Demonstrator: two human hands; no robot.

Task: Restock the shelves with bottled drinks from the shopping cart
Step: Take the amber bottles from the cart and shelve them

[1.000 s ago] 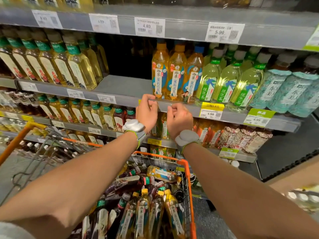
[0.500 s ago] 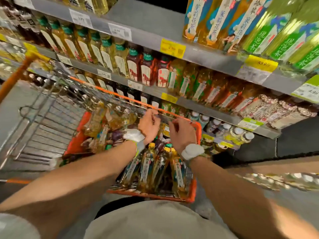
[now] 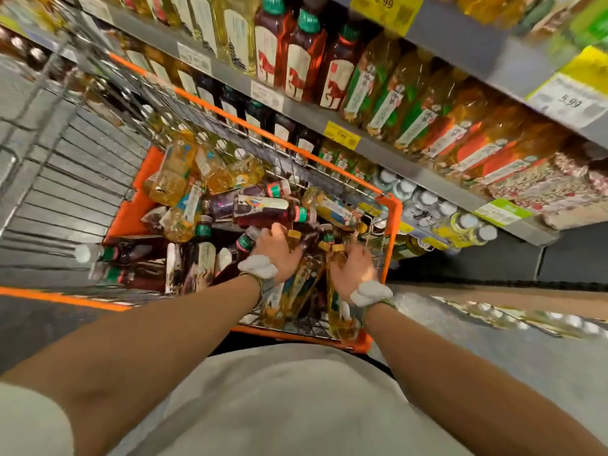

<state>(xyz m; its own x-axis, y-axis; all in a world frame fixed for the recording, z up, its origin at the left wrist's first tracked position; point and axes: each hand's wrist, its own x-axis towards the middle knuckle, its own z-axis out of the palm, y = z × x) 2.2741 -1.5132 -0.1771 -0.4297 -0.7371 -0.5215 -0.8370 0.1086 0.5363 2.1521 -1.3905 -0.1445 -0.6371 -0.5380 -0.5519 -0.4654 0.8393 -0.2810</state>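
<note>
Your shopping cart [image 3: 393, 218] sits heaped with bottled drinks [image 3: 263, 205] beside the shelves [image 3: 460, 41], most restocking undone, as you stretch both arms into its near corner, left hand [image 3: 279, 255] and right hand [image 3: 352, 271] at upright yellow-capped bottles [image 3: 340, 317], their grip too blurred to tell.

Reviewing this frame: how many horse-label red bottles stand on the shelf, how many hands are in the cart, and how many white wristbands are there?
Horse-label red bottles on the shelf: 3
Hands in the cart: 2, left hand and right hand
White wristbands: 2
Total: 7
</note>
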